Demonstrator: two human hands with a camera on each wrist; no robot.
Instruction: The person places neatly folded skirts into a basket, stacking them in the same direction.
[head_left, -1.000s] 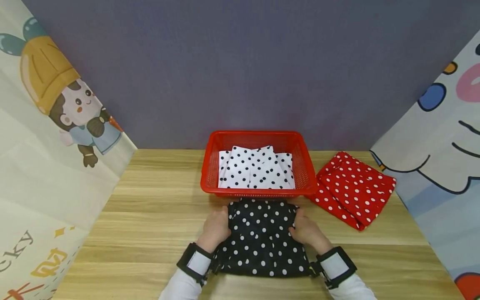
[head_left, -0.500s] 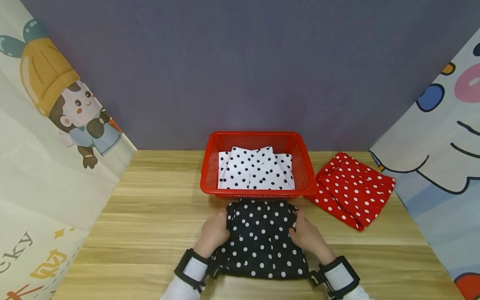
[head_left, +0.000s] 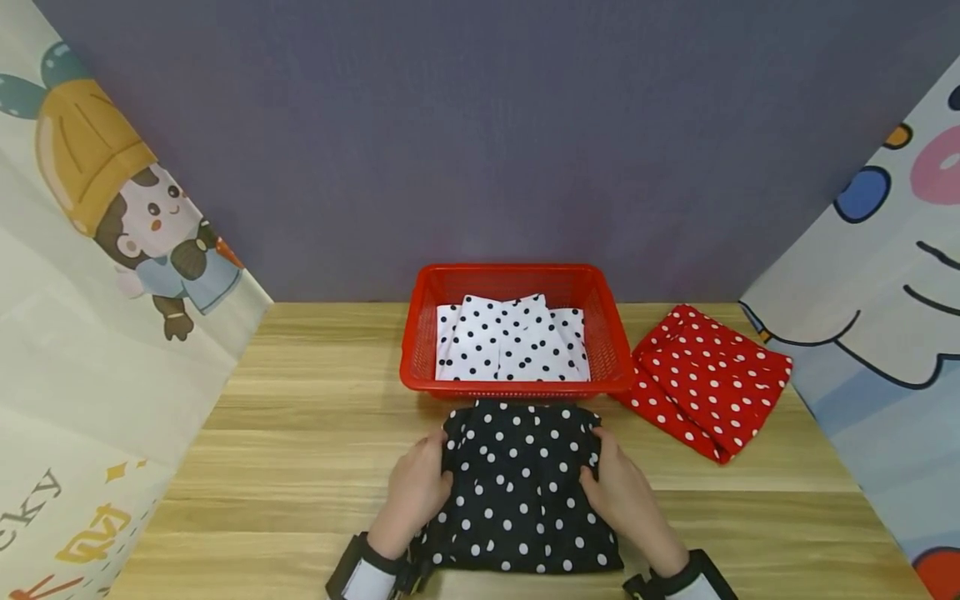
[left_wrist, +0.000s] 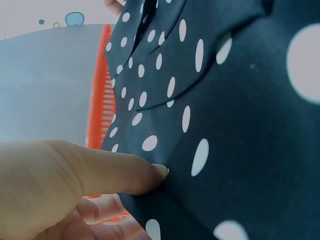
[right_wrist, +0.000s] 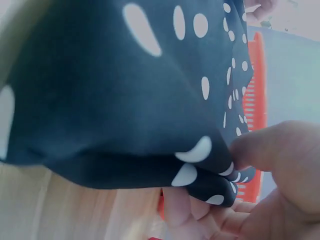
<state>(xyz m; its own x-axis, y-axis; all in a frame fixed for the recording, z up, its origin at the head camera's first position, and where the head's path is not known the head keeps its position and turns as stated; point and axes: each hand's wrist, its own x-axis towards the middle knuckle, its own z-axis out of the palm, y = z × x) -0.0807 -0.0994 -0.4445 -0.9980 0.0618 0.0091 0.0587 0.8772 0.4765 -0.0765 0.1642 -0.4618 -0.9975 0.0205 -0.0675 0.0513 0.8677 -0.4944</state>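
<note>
Pinching both sides of the black dotted cloth (head_left: 525, 500)

My left hand (head_left: 417, 485) and right hand (head_left: 622, 490) each clamp a side edge, thumbs above, fingers beneath. The cloth is just on my side of the red basket (head_left: 517, 388); whether it clears the table (head_left: 300, 467), I cannot tell. An even pinch and level sides should protect the folds.

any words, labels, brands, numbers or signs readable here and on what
"cky", low on the left wall sheet, cut by the picture's edge.
Yellow mark near it: cannot tell whether lettering.
None seen on the black cloth, white cloth, red cloth or basket.
</note>
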